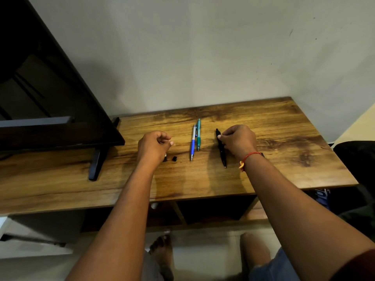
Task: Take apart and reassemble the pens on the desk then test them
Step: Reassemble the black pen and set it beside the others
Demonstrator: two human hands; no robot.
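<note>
Right of the blue pen (193, 141), my right hand (238, 138) pinches the black pen (222, 154); I should twist gently. Left hand (154, 148) curled, its hold unclear.

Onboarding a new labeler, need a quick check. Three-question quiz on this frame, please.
1. How many pens are on the desk?
2. True or false: the right hand pinches the black pen.
3. Which pen lies nearest the small black piece? A) blue pen B) teal pen C) black pen

Key: 1. three; 2. true; 3. A
</note>
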